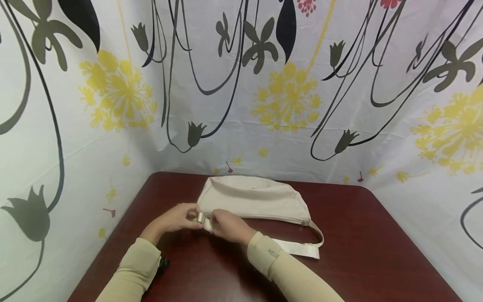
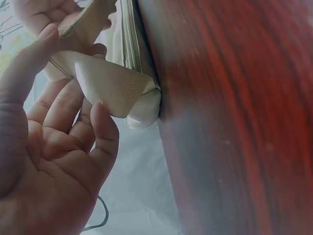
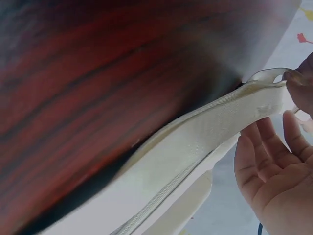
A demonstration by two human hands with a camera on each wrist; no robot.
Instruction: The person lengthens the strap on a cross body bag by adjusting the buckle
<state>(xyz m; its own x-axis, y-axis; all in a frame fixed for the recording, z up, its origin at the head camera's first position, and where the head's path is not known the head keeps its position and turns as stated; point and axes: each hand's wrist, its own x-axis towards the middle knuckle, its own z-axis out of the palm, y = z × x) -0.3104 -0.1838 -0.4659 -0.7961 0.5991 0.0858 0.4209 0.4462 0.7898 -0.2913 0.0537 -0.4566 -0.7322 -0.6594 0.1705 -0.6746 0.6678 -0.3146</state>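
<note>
A cream shoulder bag (image 1: 253, 199) lies on the dark red table, its zipper (image 1: 269, 217) along the near side. At the bag's left end, my left hand (image 1: 175, 218) pinches its flat fabric strap between thumb and fingers. Just to the right, my right hand (image 1: 230, 226) grips the same strap, palm down. A folded piece of strap (image 1: 201, 218) shows between the two hands. In the left wrist view the woven strap (image 2: 112, 85) bends over the left hand's fingers. From the right wrist, the strap (image 3: 195, 132) runs beside the zipper up to the right hand (image 3: 283, 191).
More of the strap loops off the bag's right end and lies on the wood, partly behind the right forearm. The reddish-brown table (image 1: 362, 235) has rounded far corners. White cloth (image 1: 226, 159) printed with flowers hangs behind it and at both sides.
</note>
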